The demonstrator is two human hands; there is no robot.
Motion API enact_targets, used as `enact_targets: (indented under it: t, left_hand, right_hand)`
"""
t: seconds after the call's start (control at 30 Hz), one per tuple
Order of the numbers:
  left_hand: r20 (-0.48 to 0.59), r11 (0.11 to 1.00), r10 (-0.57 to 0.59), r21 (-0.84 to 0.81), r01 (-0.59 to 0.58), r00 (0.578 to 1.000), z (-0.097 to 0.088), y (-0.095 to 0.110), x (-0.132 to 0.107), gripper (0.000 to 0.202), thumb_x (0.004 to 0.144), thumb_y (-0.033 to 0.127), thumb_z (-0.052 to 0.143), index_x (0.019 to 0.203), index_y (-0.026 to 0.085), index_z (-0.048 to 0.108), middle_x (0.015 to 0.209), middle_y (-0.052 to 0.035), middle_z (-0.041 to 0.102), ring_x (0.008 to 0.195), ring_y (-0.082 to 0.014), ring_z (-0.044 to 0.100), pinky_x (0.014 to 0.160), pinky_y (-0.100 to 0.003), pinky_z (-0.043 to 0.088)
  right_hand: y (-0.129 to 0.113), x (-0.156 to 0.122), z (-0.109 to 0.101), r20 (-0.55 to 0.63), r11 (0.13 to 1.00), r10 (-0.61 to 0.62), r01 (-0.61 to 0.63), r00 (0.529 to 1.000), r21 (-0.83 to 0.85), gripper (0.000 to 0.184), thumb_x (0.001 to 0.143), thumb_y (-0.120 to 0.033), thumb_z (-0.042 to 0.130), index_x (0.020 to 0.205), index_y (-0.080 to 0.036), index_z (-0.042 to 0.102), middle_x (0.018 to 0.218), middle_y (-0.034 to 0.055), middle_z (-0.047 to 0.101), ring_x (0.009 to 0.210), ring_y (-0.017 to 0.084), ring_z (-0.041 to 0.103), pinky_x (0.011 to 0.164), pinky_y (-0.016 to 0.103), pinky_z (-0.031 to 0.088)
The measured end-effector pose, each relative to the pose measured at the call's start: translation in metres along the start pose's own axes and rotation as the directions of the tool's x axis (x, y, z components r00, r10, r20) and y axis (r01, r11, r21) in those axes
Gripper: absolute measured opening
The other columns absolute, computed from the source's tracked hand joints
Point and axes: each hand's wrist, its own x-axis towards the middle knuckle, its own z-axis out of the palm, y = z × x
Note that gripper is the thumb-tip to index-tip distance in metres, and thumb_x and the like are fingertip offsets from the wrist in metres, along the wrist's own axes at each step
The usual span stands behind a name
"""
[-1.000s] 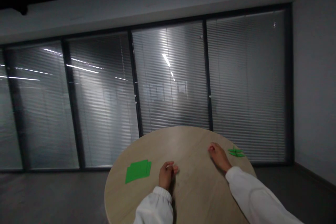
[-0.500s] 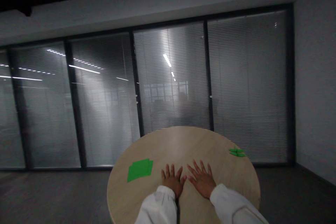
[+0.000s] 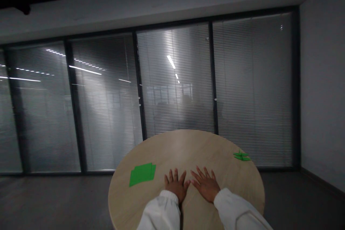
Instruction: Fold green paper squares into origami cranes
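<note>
Palm down on the round wooden table (image 3: 185, 147), my left hand (image 3: 176, 185) has its fingers spread and holds nothing. Beside it lies my right hand (image 3: 206, 184), also flat with fingers apart and nothing in it. The two thumbs are close together, nearly touching. To the left of my left hand is a small stack of green paper sheets (image 3: 142, 173), slightly fanned. Near the table's right edge sits a folded green paper piece (image 3: 242, 156) with pointed ends, apart from my right hand.
Behind the table runs a glass partition with blinds (image 3: 175, 79) and dark frames. A pale wall (image 3: 323, 90) stands on the right, and dark floor (image 3: 54, 201) surrounds the table.
The view has shifted very slightly, so everything sits a little further left. Both hands stay flat on the table, and the green papers have not moved on it.
</note>
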Motion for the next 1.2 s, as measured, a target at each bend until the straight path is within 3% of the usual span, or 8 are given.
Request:
enact_targets:
  t: [1.2]
  left_hand:
    - [0.005,1.0,0.018,0.011,-0.018,1.0,-0.002,-0.0003,-0.0013,0.061,0.083,0.059,0.029,0.137,0.031,0.037,0.149,-0.0102,0.024,0.137,-0.0379,0.009,0.105,-0.059,0.0]
  right_hand:
    - [-0.0003,-0.0021,-0.0013,-0.005,1.0,-0.012,0.012,1.0,-0.003,0.057,0.089,-0.061,0.012,0.14,-0.038,0.025,0.151,-0.0008,0.018,0.137,0.034,0.012,0.107,0.06,0.006]
